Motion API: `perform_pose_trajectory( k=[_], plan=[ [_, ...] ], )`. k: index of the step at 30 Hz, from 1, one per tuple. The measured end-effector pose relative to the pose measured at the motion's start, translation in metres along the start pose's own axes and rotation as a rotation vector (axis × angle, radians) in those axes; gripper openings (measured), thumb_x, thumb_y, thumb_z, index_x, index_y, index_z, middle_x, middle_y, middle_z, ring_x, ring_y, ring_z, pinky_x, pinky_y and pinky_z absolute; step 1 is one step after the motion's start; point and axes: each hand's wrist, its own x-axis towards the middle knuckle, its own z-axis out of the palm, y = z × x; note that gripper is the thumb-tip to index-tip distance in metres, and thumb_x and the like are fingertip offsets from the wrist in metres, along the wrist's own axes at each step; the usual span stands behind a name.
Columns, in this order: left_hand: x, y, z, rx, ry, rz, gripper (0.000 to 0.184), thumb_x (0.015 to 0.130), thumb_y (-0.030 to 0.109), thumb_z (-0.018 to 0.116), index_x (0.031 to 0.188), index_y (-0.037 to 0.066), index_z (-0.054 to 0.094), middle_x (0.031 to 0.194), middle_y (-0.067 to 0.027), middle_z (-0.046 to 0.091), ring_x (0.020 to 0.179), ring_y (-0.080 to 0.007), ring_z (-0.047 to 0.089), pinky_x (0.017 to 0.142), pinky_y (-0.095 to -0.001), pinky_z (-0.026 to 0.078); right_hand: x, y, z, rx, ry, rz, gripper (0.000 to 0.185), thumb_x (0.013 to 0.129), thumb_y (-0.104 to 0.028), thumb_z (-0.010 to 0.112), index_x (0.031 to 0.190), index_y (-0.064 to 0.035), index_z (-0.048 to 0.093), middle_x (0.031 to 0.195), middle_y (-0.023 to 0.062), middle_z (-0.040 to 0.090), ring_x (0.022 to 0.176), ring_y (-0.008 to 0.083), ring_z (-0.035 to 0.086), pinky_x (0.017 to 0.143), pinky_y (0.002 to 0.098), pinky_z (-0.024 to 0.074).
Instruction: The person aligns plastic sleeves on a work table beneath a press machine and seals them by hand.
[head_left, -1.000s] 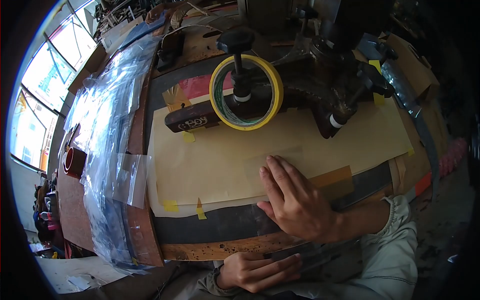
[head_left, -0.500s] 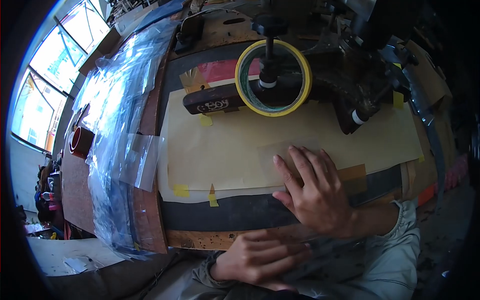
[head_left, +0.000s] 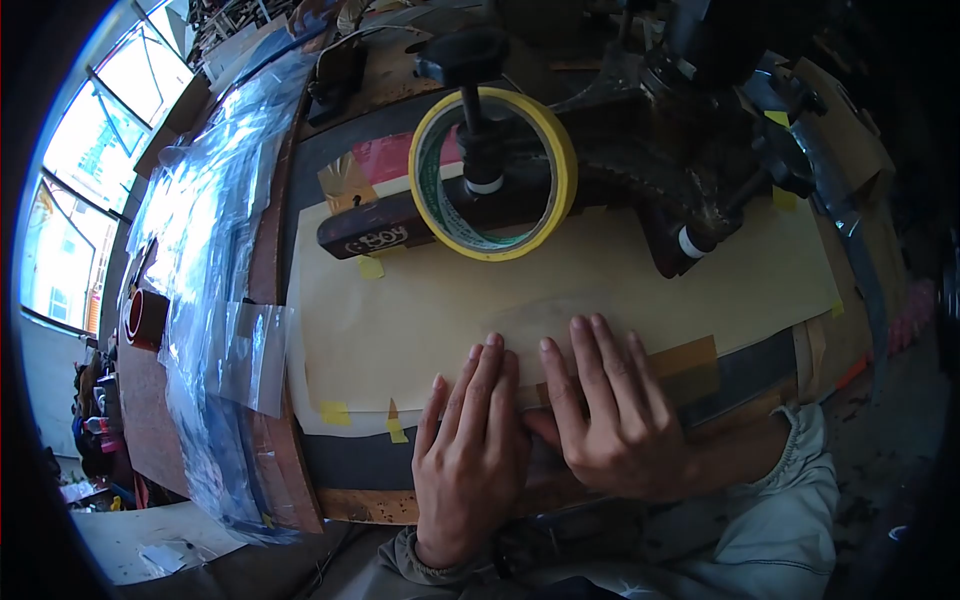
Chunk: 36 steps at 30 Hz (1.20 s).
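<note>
My left hand [head_left: 468, 450] lies palm down at the front edge of a cream paper sheet [head_left: 390, 320], its fingers stretched out and pointing away from me. Beside it my right hand [head_left: 625, 430] is also flat, fingers slightly spread. Under and just past the fingertips, a thin see-through plastic piece [head_left: 548, 312] rests on the paper; its outline is faint. A brown tape strip [head_left: 690, 368] is by my right fingers. Yellow tape bits [head_left: 336, 413] stick to the paper's edge. Neither hand grips anything that I can see.
A dark clamp arm [head_left: 365, 228] crosses the paper's far side, with a yellow-edged tape roll [head_left: 567, 190] hung around its knob post. Clear plastic bags [head_left: 215, 240] are piled on the left, near a brown tape roll [head_left: 147, 318]. Cardboard [head_left: 835, 120] stands at the right.
My left hand has moved up from below the table edge onto the paper beside my right hand. My right hand stays flat and has shifted slightly. The view has moved a little.
</note>
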Motion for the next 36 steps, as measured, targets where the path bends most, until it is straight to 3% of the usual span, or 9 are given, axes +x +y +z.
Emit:
perform_pose_trajectory(
  k=[5, 16, 22, 25, 28, 31, 32, 36],
  plan=[
    [0.0008, 0.0005, -0.0003, -0.052, -0.014, -0.025, 0.045, 0.089, 0.014, 0.054, 0.133, 0.005, 0.056, 0.144, -0.0094, 0.051, 0.134, -0.0207, 0.049, 0.111, -0.0413, 0.035, -0.0011, -0.0046, -0.0016, 0.042, -0.082, 0.126, 0.053, 0.102, -0.045, 0.039, 0.127, -0.0049, 0.063, 0.129, 0.0318, 0.055, 0.117, 0.0422, 0.059, 0.095, 0.0568, 0.0496],
    [-0.0002, 0.0027, 0.0008, -0.042, -0.047, -0.059, 0.051, 0.09, 0.016, 0.051, 0.14, 0.007, 0.052, 0.147, -0.008, 0.047, 0.138, -0.0202, 0.044, 0.114, -0.0416, 0.031, 0.0014, -0.0025, -0.0062, -0.044, -0.101, 0.054, 0.055, 0.103, -0.044, 0.035, 0.122, -0.0002, 0.065, 0.12, 0.0308, 0.061, 0.115, 0.039, 0.061, 0.101, 0.0558, 0.0448],
    [-0.0004, 0.0042, 0.0001, 0.182, -0.046, -0.029, 0.051, 0.091, 0.024, 0.048, 0.138, 0.008, 0.054, 0.147, -0.0057, 0.048, 0.141, -0.0247, 0.039, 0.117, -0.0523, 0.019, 0.0017, -0.0024, -0.0068, -0.085, -0.108, 0.008, 0.054, 0.105, -0.04, 0.034, 0.12, 0.003, 0.064, 0.119, 0.028, 0.063, 0.113, 0.034, 0.063, 0.104, 0.0507, 0.0424],
    [-0.0011, 0.0045, 0.0002, 0.228, -0.062, -0.03, 0.05, 0.091, 0.027, 0.047, 0.137, 0.008, 0.056, 0.15, -0.0093, 0.044, 0.143, -0.0252, 0.036, 0.117, -0.0541, 0.015, 0.0024, -0.0018, -0.0084, -0.07, -0.109, 0.01, 0.053, 0.104, -0.039, 0.036, 0.12, 0.0034, 0.064, 0.12, 0.0271, 0.062, 0.112, 0.033, 0.063, 0.103, 0.0501, 0.0422],
    [-0.0023, 0.005, 0.0013, 0.177, -0.004, -0.113, 0.049, 0.089, 0.027, 0.052, 0.135, 0.011, 0.057, 0.147, -0.0167, 0.043, 0.14, -0.0295, 0.037, 0.114, -0.0521, 0.022, 0.0016, -0.0046, -0.0074, -0.041, -0.098, 0.032, 0.051, 0.103, -0.038, 0.038, 0.12, 0.0033, 0.064, 0.121, 0.0266, 0.062, 0.112, 0.0324, 0.063, 0.102, 0.0496, 0.0429],
    [-0.0044, 0.0071, -0.0018, 0.027, 0.049, -0.142, 0.047, 0.088, 0.019, 0.056, 0.134, 0.011, 0.058, 0.137, -0.0208, 0.039, 0.131, -0.0393, 0.039, 0.109, -0.0541, 0.029, 0.0016, -0.0055, -0.0058, -0.025, -0.058, 0.045, 0.048, 0.101, -0.035, 0.043, 0.119, 0.0045, 0.064, 0.12, 0.0264, 0.063, 0.11, 0.0322, 0.064, 0.101, 0.0486, 0.0424],
    [-0.004, 0.0048, -0.001, 0.058, 0.077, -0.088, 0.05, 0.083, 0.015, 0.061, 0.133, 0.014, 0.059, 0.126, -0.0182, 0.039, 0.124, -0.0392, 0.041, 0.104, -0.0526, 0.034, 0.0013, -0.0047, -0.0041, -0.021, -0.035, 0.04, 0.049, 0.1, -0.035, 0.045, 0.118, 0.0062, 0.064, 0.118, 0.0269, 0.063, 0.11, 0.033, 0.064, 0.103, 0.0476, 0.0419],
    [-0.0049, 0.0051, -0.0013, 0.063, 0.053, -0.101, 0.049, 0.084, 0.018, 0.06, 0.133, 0.016, 0.059, 0.126, -0.0175, 0.041, 0.125, -0.0374, 0.041, 0.105, -0.0518, 0.032, 0.0024, -0.0045, -0.0031, -0.028, 0.001, 0.035, 0.048, 0.099, -0.034, 0.046, 0.116, 0.0071, 0.064, 0.114, 0.0256, 0.065, 0.107, 0.0311, 0.064, 0.103, 0.0458, 0.0422]
  ],
)
